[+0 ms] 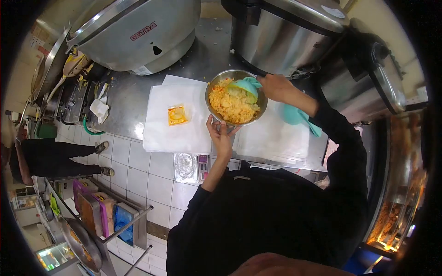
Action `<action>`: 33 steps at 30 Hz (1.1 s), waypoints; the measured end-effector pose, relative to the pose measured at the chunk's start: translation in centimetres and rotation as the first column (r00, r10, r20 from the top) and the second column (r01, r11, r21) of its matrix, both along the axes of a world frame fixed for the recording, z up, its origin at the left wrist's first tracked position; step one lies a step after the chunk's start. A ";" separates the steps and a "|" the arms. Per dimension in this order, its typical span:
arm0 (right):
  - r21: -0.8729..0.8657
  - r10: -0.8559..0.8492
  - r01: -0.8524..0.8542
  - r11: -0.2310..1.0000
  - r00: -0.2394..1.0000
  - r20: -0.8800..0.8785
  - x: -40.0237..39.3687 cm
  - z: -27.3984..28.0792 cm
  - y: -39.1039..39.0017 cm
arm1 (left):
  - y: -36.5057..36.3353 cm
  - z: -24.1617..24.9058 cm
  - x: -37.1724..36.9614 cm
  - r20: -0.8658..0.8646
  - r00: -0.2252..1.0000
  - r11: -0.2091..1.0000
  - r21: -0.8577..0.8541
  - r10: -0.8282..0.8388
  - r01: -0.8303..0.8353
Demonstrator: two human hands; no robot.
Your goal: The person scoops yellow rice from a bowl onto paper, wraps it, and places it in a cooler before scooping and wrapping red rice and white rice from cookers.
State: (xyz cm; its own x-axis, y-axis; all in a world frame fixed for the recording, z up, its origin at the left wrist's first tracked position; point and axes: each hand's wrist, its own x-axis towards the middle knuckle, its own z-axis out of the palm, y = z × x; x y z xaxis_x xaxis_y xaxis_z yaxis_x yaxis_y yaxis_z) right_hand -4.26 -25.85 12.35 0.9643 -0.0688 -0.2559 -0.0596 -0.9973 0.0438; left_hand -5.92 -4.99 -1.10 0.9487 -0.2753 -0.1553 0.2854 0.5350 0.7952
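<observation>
A metal bowl (263, 105) of yellowish-orange rice (225, 105) is in front of me, above the white paper sheets. My left hand (222, 138) grips its near rim, with the thumb and fingers against the wall. My right hand (278, 88) is closed on the handle of a teal scoop (246, 87), whose cup is tilted into the rice. Paler rice lies beside the cup. A second teal scoop (293, 114) lies on the counter under my right forearm. To the left, a small clear packet with orange-yellow contents (177, 115) rests on the white paper (159, 135).
A large grey rice cooker (152, 39) and a steel one (281, 39) stand along the back of the metal counter (133, 92). More white paper (276, 142) lies at right. A scale (186, 168) sits near the front edge. Another person (60, 156) stands at far left.
</observation>
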 end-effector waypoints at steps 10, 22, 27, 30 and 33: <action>-0.389 0.089 0.008 0.921 0.969 0.229 0.1 -1.5 1.6 | -0.2 -0.2 0.2 -0.018 1.000 1.000 0.015 -0.006 0.006; 0.394 -0.093 0.303 0.868 0.877 -0.470 0.4 -6.7 -0.4 | -1.4 1.8 0.3 0.153 0.986 0.995 0.082 -0.069 0.057; 0.686 -0.143 0.595 0.419 0.789 -0.598 -0.9 -8.6 -1.7 | -1.8 2.5 0.4 0.203 0.972 0.990 0.095 -0.120 0.102; 0.690 -0.198 0.504 0.519 0.856 -0.477 -1.8 -5.8 -1.9 | -1.7 2.3 0.4 0.197 0.974 0.992 0.085 -0.108 0.093; 0.493 -0.210 0.294 0.819 0.953 -0.220 -1.8 -4.1 -2.7 | -1.1 1.5 0.9 0.100 0.994 0.998 0.023 -0.052 0.050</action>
State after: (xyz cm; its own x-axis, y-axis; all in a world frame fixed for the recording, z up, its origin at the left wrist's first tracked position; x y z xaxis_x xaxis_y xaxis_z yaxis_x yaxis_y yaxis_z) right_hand -6.03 -28.55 8.25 0.8788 -0.1217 -0.4615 -0.3466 -0.8275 -0.4417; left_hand -4.97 -6.05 0.44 0.9445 -0.3219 -0.0656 0.2300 0.5053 0.8317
